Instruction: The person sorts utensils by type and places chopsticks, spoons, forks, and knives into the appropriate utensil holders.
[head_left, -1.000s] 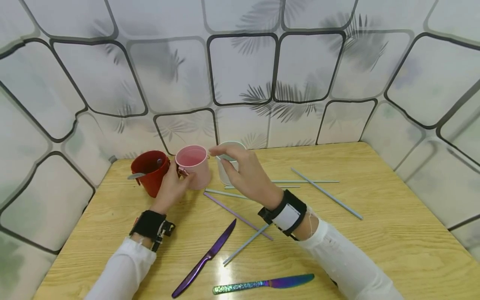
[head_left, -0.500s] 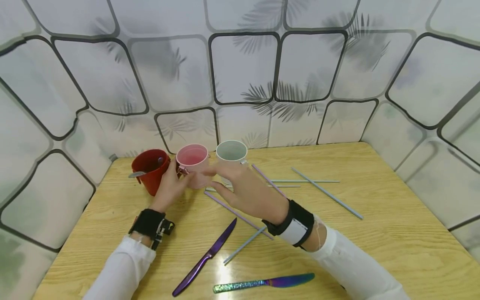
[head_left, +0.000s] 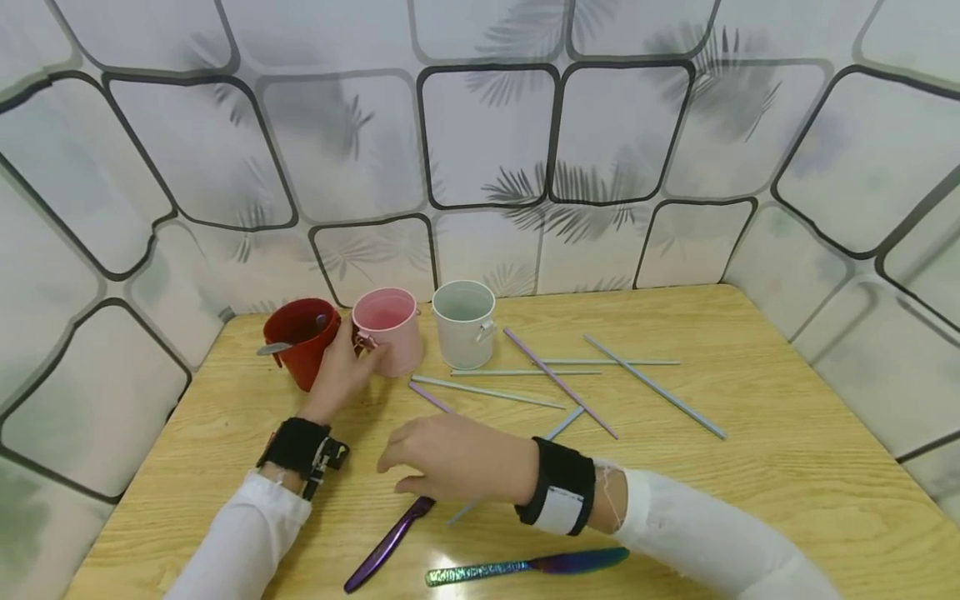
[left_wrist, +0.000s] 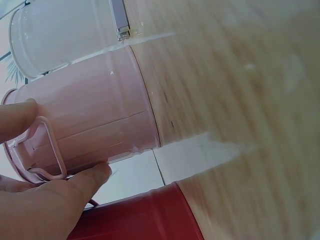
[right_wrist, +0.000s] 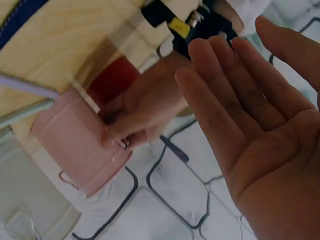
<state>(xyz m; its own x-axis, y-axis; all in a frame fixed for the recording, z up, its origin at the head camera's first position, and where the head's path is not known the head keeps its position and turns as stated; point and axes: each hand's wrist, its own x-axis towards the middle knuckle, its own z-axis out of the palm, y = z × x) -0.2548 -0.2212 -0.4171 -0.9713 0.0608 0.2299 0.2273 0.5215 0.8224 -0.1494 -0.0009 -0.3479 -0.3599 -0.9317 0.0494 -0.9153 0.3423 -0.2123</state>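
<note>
My left hand holds the small pink bucket by its side near the rim. In the left wrist view, thumb and fingers lie about the wire handle of the pink bucket. My right hand is over the middle of the table, fingers loosely bent and nothing in them. In the right wrist view, the right palm faces the camera, bare. Just below that hand in the head view lies a purple knife, its blade mostly hidden by the hand.
A red bucket with a silver utensil over its rim stands left; a white bucket stands right of the pink one. Several thin sticks, such as a purple one, lie across the table. A rainbow knife lies in front.
My right hand has come from the white bucket toward me, down to the purple knife, uncovering the white bucket and some sticks. The left hand stays on the pink bucket.
</note>
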